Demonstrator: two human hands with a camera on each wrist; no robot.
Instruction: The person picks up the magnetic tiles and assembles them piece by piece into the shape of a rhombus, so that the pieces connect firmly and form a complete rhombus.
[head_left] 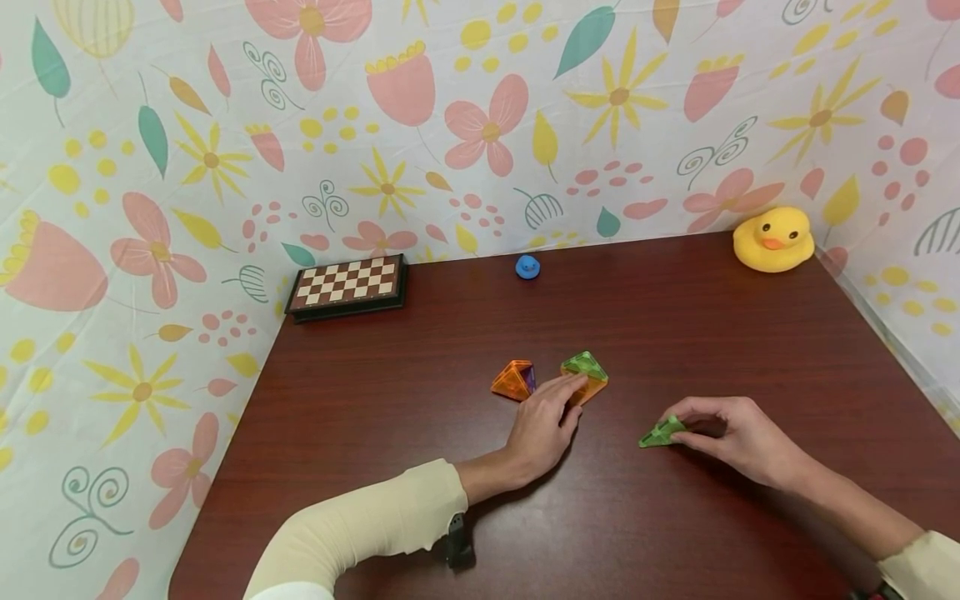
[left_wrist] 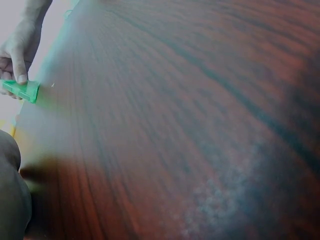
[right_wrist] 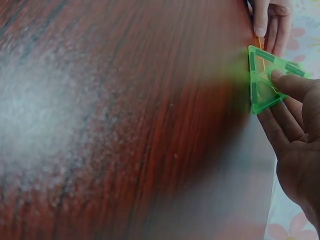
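- Where the tabletop [head_left: 420, 333] meets the patterned cloth [head_left: 450, 175] at far left, a checkered box [head_left: 347, 287] lies.
- Orange-and-purple piece [head_left: 513, 382], just beside the left hand [head_left: 544, 427].
- Blue duck [head_left: 528, 267], near the back edge.
- Left hand's fingers, fairly straight, touch the green-and-orange piece [head_left: 587, 367] on the tabletop.
- Green triangle [head_left: 657, 434], pinched between the thumb and fingers of the right hand [head_left: 738, 437], apart from the other pieces.
- Yellow duck [head_left: 772, 242], back right corner.

A play corner, it seems — home or staged room, unclear — with a dark reddish-brown wood-grain table [head_left: 390, 350], a white flower-printed cloth backdrop [head_left: 420, 167], a yellow toy duck [head_left: 772, 242], a brown-and-white checkerboard box [head_left: 347, 283] and a translucent green triangular tile [head_left: 658, 434].
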